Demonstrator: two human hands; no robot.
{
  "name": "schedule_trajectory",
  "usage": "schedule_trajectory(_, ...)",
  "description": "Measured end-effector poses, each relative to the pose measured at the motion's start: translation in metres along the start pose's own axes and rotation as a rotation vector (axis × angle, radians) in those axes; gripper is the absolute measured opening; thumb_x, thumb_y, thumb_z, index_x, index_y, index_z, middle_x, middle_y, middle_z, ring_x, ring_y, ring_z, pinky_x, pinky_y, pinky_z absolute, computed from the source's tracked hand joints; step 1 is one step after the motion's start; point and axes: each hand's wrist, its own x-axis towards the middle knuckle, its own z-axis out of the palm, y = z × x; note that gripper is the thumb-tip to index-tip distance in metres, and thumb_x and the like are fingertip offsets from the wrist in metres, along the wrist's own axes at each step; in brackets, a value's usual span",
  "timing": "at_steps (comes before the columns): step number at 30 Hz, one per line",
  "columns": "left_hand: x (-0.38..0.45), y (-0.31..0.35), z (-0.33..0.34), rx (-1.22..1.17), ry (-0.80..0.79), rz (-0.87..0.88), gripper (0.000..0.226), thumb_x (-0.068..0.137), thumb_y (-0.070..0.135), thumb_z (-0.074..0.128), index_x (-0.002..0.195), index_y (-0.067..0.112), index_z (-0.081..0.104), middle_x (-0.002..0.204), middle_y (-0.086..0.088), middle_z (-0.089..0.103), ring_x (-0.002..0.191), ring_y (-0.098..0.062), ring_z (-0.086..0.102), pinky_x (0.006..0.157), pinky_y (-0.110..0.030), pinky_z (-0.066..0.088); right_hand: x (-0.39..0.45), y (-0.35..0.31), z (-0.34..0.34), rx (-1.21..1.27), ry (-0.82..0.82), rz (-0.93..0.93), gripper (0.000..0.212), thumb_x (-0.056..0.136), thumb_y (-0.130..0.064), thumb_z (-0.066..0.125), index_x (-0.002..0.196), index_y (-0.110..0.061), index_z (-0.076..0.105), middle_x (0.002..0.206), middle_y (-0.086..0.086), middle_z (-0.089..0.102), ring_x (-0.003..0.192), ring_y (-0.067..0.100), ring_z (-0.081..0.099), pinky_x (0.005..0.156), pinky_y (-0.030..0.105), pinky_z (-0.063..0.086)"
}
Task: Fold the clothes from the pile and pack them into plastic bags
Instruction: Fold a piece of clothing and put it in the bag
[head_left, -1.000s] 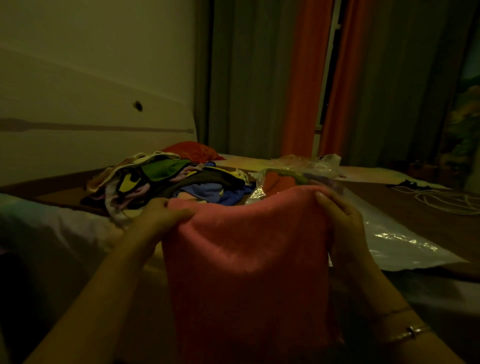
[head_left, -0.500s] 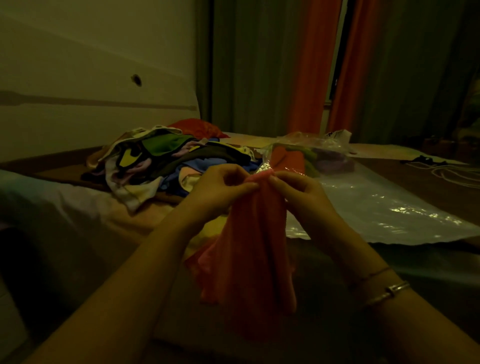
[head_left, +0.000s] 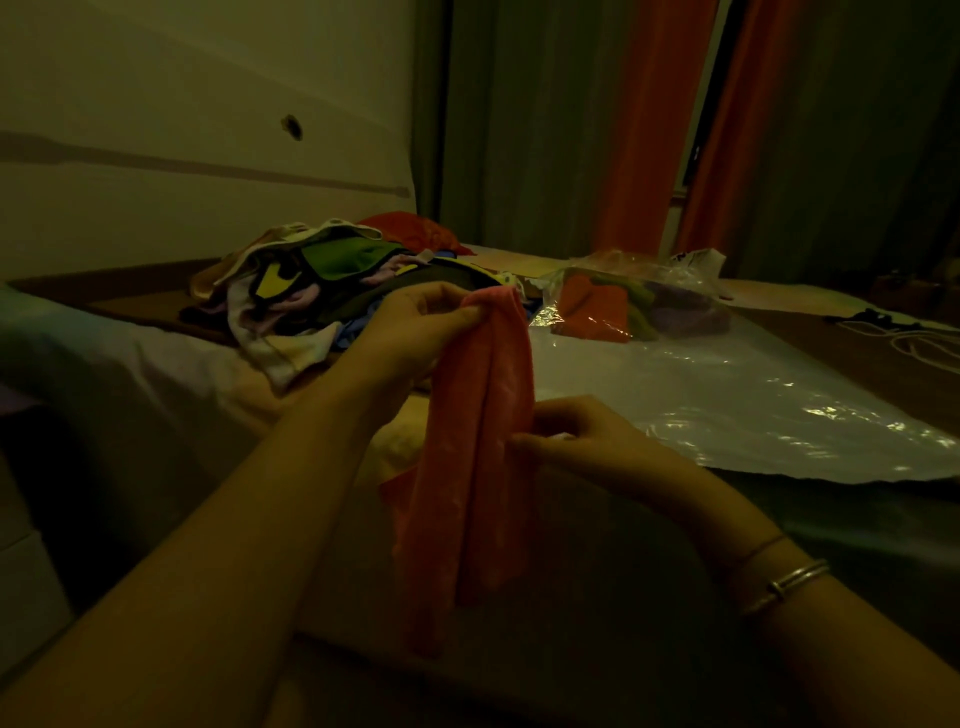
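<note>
A pink garment (head_left: 467, 467), folded lengthwise into a narrow strip, hangs down in front of me. My left hand (head_left: 415, 327) pinches its top edge. My right hand (head_left: 576, 436) grips the strip at mid-height on its right side. Behind my left hand lies the pile of mixed clothes (head_left: 322, 280) on the bed. To the right, a clear plastic bag (head_left: 634, 301) holds folded orange, green and purple clothes. An empty flat plastic bag (head_left: 727, 400) lies spread on the bed beside my right hand.
The bed (head_left: 119, 374) runs along a pale wall on the left. Orange and grey curtains (head_left: 654, 130) hang behind it. A white cord (head_left: 904, 338) lies coiled at the far right of the bed. The room is dim.
The garment went from being held spread wide to folded in half lengthwise. My right hand then slid from the top edge down to the strip's middle.
</note>
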Motion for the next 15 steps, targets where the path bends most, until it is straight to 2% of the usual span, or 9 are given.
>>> schedule_trajectory(2, 0.0, -0.001, -0.001, 0.001, 0.016, -0.004, 0.01, 0.091, 0.016, 0.061, 0.082, 0.02, 0.061, 0.083, 0.0, 0.066, 0.074, -0.011, 0.065, 0.052, -0.019, 0.05, 0.002, 0.003, 0.007, -0.027, -0.044, 0.036, 0.018, 0.09, -0.021, 0.062, 0.106, -0.016, 0.067, 0.104, -0.003, 0.07, 0.092, 0.003, 0.066, 0.074, 0.01, 0.05)
schedule_trajectory(4, 0.001, 0.0, -0.006, 0.005, 0.043, 0.015, 0.009, 0.092, 0.019, 0.06, 0.084, 0.022, 0.061, 0.087, 0.001, 0.065, 0.076, -0.012, 0.065, 0.049, -0.02, 0.049, 0.004, 0.004, 0.01, -0.078, -0.053, 0.046, 0.008, 0.091, -0.02, 0.061, 0.095, -0.02, 0.068, 0.094, -0.005, 0.07, 0.082, -0.003, 0.066, 0.067, 0.007, 0.049)
schedule_trajectory(6, 0.002, 0.001, -0.013, -0.006, 0.087, 0.054, 0.01, 0.093, 0.021, 0.06, 0.083, 0.025, 0.06, 0.091, 0.004, 0.063, 0.076, -0.013, 0.063, 0.046, -0.02, 0.047, 0.005, 0.003, 0.006, -0.123, 0.011, 0.059, 0.01, 0.092, -0.02, 0.06, 0.087, -0.025, 0.066, 0.086, -0.007, 0.068, 0.074, -0.002, 0.066, 0.064, 0.012, 0.05)
schedule_trajectory(9, 0.003, 0.006, -0.024, -0.09, 0.154, 0.088, 0.01, 0.092, 0.022, 0.06, 0.082, 0.025, 0.059, 0.089, 0.005, 0.064, 0.072, -0.009, 0.063, 0.051, -0.022, 0.048, 0.001, -0.003, -0.007, -0.221, 0.167, 0.052, 0.01, 0.091, -0.021, 0.059, 0.094, -0.019, 0.068, 0.085, -0.003, 0.068, 0.078, 0.01, 0.066, 0.069, 0.023, 0.053)
schedule_trajectory(11, 0.004, 0.01, -0.03, -0.176, 0.183, 0.107, 0.011, 0.091, 0.022, 0.061, 0.081, 0.024, 0.059, 0.081, 0.005, 0.065, 0.064, -0.005, 0.063, 0.052, -0.022, 0.049, -0.005, -0.011, -0.015, -0.228, 0.368, -0.085, 0.01, 0.09, -0.019, 0.059, 0.083, -0.015, 0.065, 0.075, -0.001, 0.063, 0.07, 0.01, 0.061, 0.065, 0.024, 0.048)
schedule_trajectory(13, 0.006, 0.013, -0.037, -0.254, 0.201, 0.131, 0.011, 0.09, 0.022, 0.061, 0.08, 0.023, 0.058, 0.078, 0.003, 0.063, 0.064, -0.007, 0.061, 0.055, -0.023, 0.05, -0.012, -0.022, -0.022, -0.098, 0.559, -0.232, 0.015, 0.09, -0.018, 0.059, 0.075, -0.014, 0.06, 0.069, 0.002, 0.058, 0.064, 0.014, 0.056, 0.061, 0.025, 0.045)
schedule_trajectory(15, 0.007, 0.013, -0.041, -0.278, 0.21, 0.135, 0.01, 0.09, 0.021, 0.061, 0.081, 0.022, 0.058, 0.081, 0.001, 0.063, 0.068, -0.01, 0.061, 0.059, -0.023, 0.051, -0.014, -0.026, -0.028, -0.088, 0.62, -0.292, 0.017, 0.09, -0.023, 0.06, 0.076, -0.014, 0.059, 0.069, 0.003, 0.058, 0.061, 0.016, 0.054, 0.057, 0.027, 0.043)
